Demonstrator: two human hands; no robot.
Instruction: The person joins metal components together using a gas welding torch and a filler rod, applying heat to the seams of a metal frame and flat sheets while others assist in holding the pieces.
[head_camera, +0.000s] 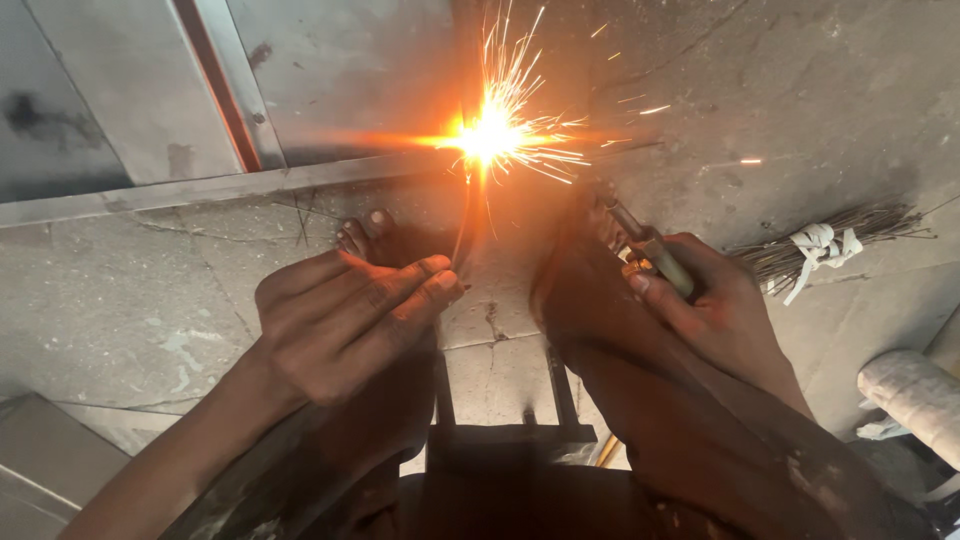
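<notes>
A bright orange arc with flying sparks (492, 135) burns at the edge of a grey metal frame (200, 188) lying on the concrete floor. A thin rod (468, 215) runs from the arc down to my left hand (345, 320), whose thumb and straight fingers pinch its lower end. My right hand (715, 310) grips a welding holder with a dull green handle (668, 265), its tip pointing up-left toward the sparks. My bare feet rest on the floor between the hands, toes (362, 230) near the frame.
Grey sheet-metal panels (120, 90) with a reddish strip lie beyond the frame. A twig broom tied with white cloth (825, 245) lies to the right. A pale rolled bundle (915, 395) sits at the right edge. A dark metal stool frame (500, 420) stands below me.
</notes>
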